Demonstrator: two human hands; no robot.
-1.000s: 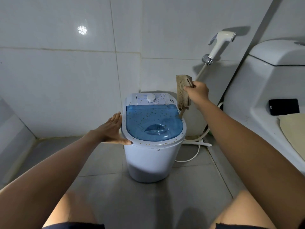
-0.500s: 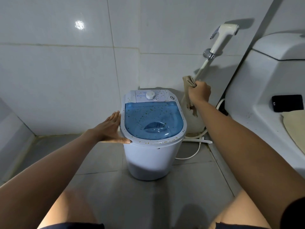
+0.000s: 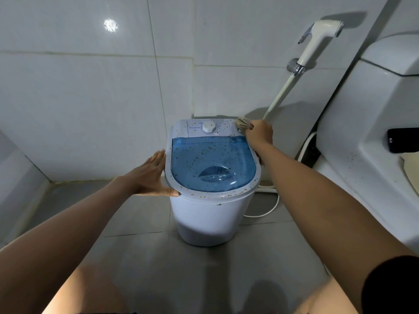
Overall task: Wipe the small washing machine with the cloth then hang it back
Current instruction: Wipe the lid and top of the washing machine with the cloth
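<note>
Head view: right hand [image 3: 259, 133], clenched on the cloth [image 3: 243, 123], has dropped onto the washing machine's [image 3: 210, 209] back-right corner; wiping starts, left hand [image 3: 150, 177] flat, bracing.

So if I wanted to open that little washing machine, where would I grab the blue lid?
Probably at the curved scoop moulded into the blue lid near its front edge, coming from the front and above. The lid's straight edge runs along the control panel at the back, which suggests a hinge there, though none is visible. The left hand lies flat against the washing machine.
</note>
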